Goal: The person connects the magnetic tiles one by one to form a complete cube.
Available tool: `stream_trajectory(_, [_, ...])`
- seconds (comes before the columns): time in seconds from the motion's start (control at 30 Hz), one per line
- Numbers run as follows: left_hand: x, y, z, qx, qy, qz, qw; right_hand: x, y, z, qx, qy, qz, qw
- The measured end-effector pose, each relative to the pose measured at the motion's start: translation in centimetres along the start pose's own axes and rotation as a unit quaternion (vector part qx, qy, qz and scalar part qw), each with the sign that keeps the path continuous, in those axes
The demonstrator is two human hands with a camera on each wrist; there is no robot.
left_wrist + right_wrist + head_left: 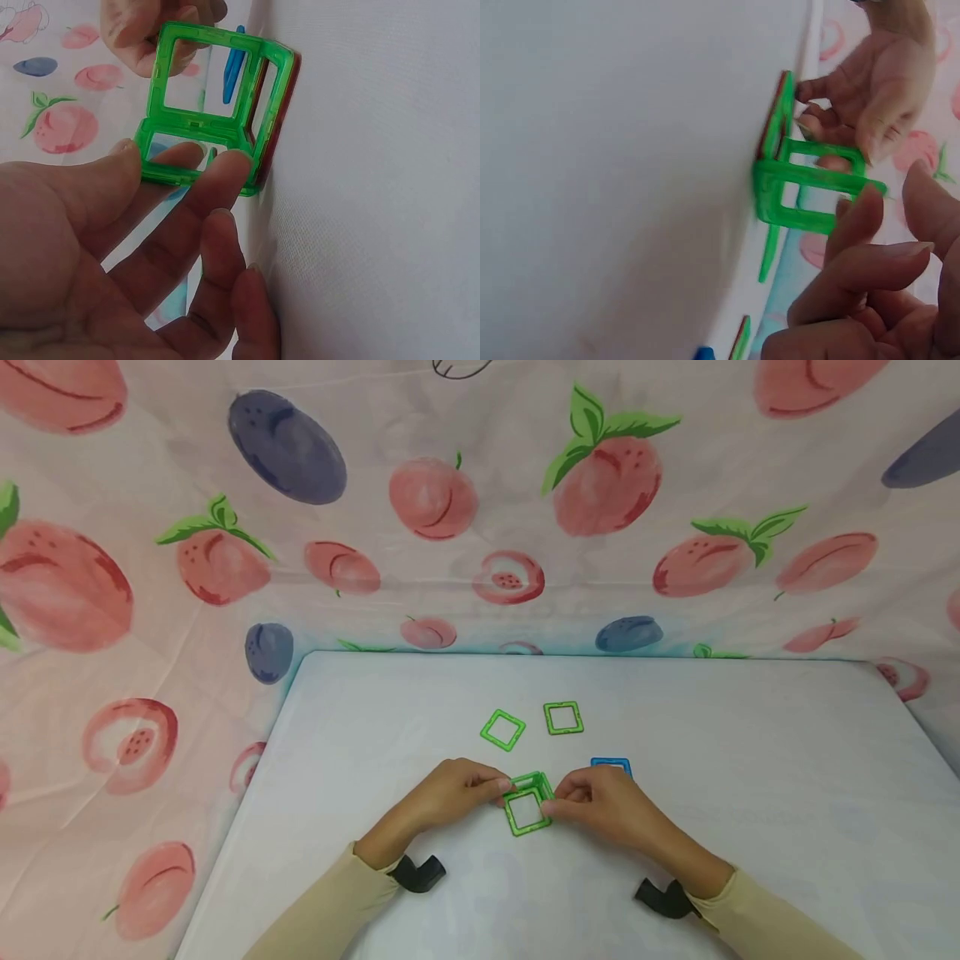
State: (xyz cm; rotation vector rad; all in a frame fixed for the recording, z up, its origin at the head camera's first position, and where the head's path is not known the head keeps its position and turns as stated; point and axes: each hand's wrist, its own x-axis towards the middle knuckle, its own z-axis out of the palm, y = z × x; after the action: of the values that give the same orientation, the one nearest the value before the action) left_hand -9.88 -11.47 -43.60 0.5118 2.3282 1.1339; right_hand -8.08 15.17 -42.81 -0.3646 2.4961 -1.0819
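Green magnetic square tiles (513, 813) are joined at a corner between my hands, one flat on the table and two standing from it. My left hand (459, 789) pinches the left end of the far upright tile (160, 124) between thumb and fingers. On the other side my right hand (600, 802) has its thumb and index finger at the edge of the right upright tile (817, 177). Beyond lie two loose green tiles, a turned one (491, 722) and a squarer one (564, 703). A blue tile (611, 762) is partly covered by my right hand.
The white table (360, 718) ends at a far edge against a fruit-printed cloth (450, 410). Black wrist mounts (420, 873) sit at the cuffs of both beige sleeves (322, 910).
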Motion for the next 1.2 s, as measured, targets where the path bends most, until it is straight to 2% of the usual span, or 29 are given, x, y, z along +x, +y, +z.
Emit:
stream_trajectory(0.23, [0.0, -0.1, 0.0, 0.010, -0.002, 0.007, 0.9999, -0.6, 0.0, -0.3, 0.002, -0.010, -0.031, 0.999])
stream_trajectory(0.47, [0.0, -0.2, -0.1, -0.007, -0.029, -0.001, 0.9996, -0.4, 0.2, -0.4, -0.032, 0.023, -0.058, 0.998])
stream_trajectory(0.6, [-0.1, -0.2, -0.1, -0.026, -0.041, -0.010, 0.9988, 0.1, 0.3, -0.8, -0.048, 0.027, -0.069, 0.996])
stream_trajectory(0.87, [0.1, -0.3, -0.5, -0.091, -0.016, -0.035, 0.9951, 2.0, 0.1, -1.2, -0.034, -0.020, -0.104, 0.994])
stream_trajectory(1.0, [0.1, -0.4, -0.4, -0.095, -0.019, -0.022, 0.9951, 2.9, -0.1, -1.1, -0.035, -0.043, -0.123, 0.991])
stream_trajectory(1.2, [0.1, -0.1, -0.1, -0.087, -0.022, -0.016, 0.9959, 3.7, -0.1, -1.2, -0.036, -0.050, -0.134, 0.989])
